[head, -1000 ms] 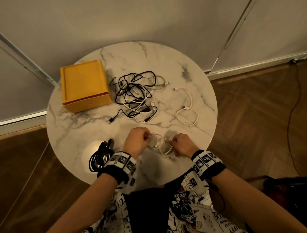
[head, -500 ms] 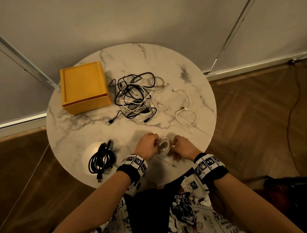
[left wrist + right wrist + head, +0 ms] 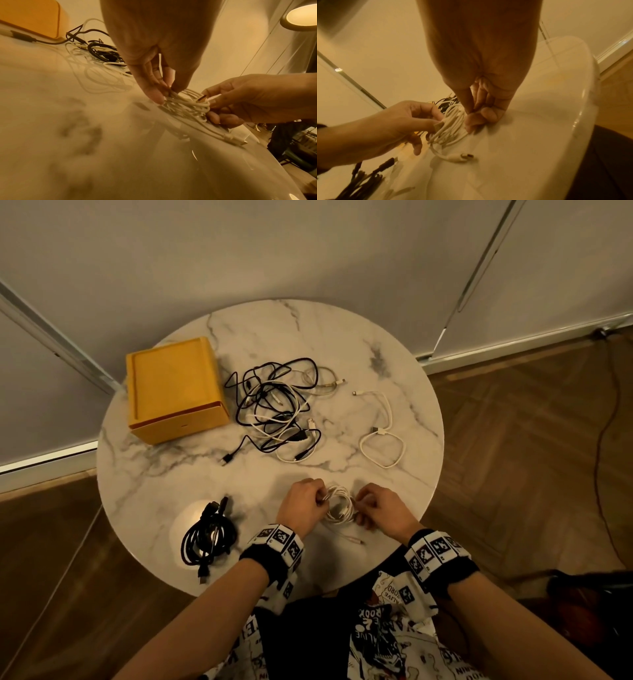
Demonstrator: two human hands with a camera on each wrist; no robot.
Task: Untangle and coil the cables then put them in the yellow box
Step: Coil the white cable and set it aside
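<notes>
Round marble worktop near a pale wall. Left hand and right hand pinch opposite sides of a coiled white cable between them. Beyond the hands lie tangled cables; the yellow box sits farther left.

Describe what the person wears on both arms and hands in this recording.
Both forearms are bare, with no sleeves, gloves or rings visible. The left hand and right hand each sit beyond a black wrist band carrying white square tiles printed with black block-pattern markers; the right wrist band matches. A white shirt with black printed graphics shows below.
</notes>
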